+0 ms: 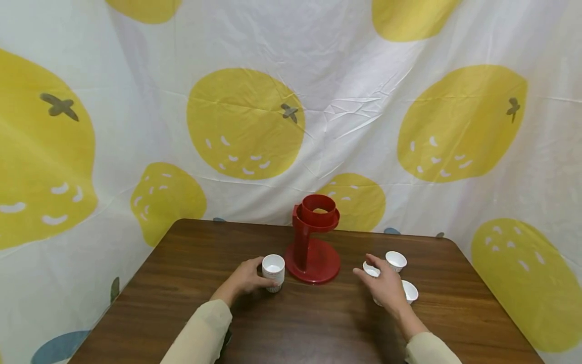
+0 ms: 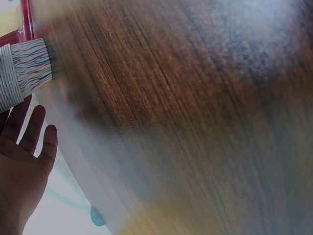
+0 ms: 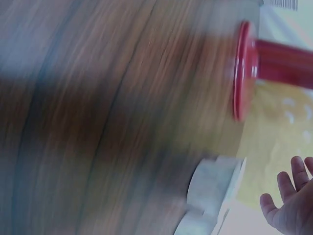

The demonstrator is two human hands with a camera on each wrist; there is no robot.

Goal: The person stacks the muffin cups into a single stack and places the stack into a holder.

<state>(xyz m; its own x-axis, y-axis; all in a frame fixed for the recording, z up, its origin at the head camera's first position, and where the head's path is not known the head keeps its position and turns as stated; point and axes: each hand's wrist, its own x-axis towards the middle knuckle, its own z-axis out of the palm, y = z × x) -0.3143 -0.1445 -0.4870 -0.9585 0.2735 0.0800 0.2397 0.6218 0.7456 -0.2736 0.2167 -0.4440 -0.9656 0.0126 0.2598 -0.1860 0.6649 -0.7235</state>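
Note:
My left hand point(image 1: 245, 279) grips a stack of white paper baking cups point(image 1: 274, 268) left of the red stand, its thumb across the front. The left wrist view shows the stack point(image 2: 29, 66) with ridged rims and coloured wavy lines on the lowest cup; the other fingers of the left hand point(image 2: 24, 161) spread below it. Over several white cups at the right, my right hand point(image 1: 384, 287) reaches with fingers apart, holding nothing. One cup point(image 1: 396, 260) stands beyond it, another point(image 1: 410, 291) to its right, and a third point(image 1: 371, 269) shows behind its fingers.
A red stand point(image 1: 313, 258) with a round base and a ring-shaped holder on top rises between the hands. The brown wooden table point(image 1: 300, 328) ends at the back against a white curtain point(image 1: 336, 60) printed with yellow lemons.

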